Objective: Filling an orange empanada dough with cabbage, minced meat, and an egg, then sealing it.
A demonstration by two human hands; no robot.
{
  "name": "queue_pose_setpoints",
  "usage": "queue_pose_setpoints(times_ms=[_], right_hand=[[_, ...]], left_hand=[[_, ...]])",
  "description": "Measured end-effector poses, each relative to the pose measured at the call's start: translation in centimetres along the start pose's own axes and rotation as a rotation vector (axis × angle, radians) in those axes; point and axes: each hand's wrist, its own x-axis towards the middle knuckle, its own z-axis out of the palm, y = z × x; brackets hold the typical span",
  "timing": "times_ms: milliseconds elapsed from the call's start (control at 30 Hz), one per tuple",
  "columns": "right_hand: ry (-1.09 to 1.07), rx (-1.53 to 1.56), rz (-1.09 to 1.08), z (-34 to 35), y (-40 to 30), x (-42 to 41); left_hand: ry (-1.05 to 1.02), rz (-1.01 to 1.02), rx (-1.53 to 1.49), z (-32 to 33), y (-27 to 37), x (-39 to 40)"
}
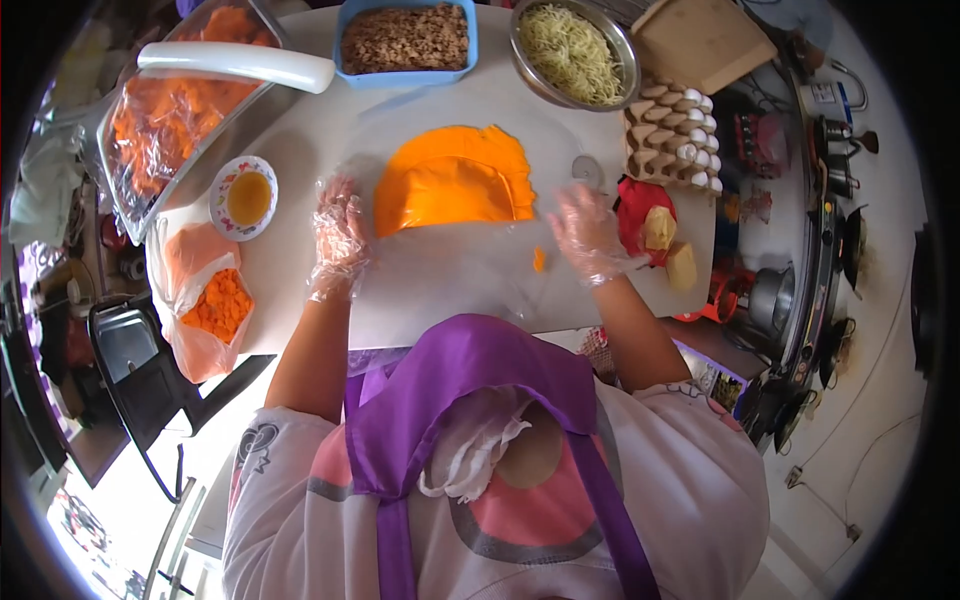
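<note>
A flat orange dough piece [454,184] lies folded into a rough half-round on a clear plastic sheet [442,262]. Its straight fold faces me, and the uneven edge is on the far side. My left hand [341,229], in a clear plastic glove, rests just left of the dough and holds nothing. On the other side, my right hand [589,229], gloved the same way, is spread with nothing in it. Just beyond its fingers is a round metal disc [586,171]. A small orange dough scrap [538,259] lies on the sheet, left of my right hand.
Along the far edge stand a blue tub of brown crumbly filling [405,37] and a steel bowl of pale green shreds [574,56]. At right is an egg tray [667,135]. On the left are a patterned bowl [244,199], an orange-filled bag [217,307] and a plastic-lined bin [176,142].
</note>
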Motion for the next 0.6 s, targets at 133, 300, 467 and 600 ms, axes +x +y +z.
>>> queue_pose_setpoints(times_ms=[133, 300, 467, 600], right_hand=[[0.083, 0.376, -0.237, 4.0, -1.0, 0.0], [0.391, 0.203, -0.415, 6.5, -0.4, 0.2], [0.014, 0.697, -0.129, 8.4, 2.5, 3.6], [-0.430, 1.167, 0.346, 5.3, 3.9, 11.5]], left_hand=[[-0.006, -0.005, 0.040, 0.2, -0.2, 0.1], [0.001, -0.002, 0.054, 0.3, -0.1, -0.1], [0.003, -0.013, 0.029, 0.4, -0.1, -0.1], [-0.011, -0.027, 0.040, 0.4, -0.2, -0.2]])
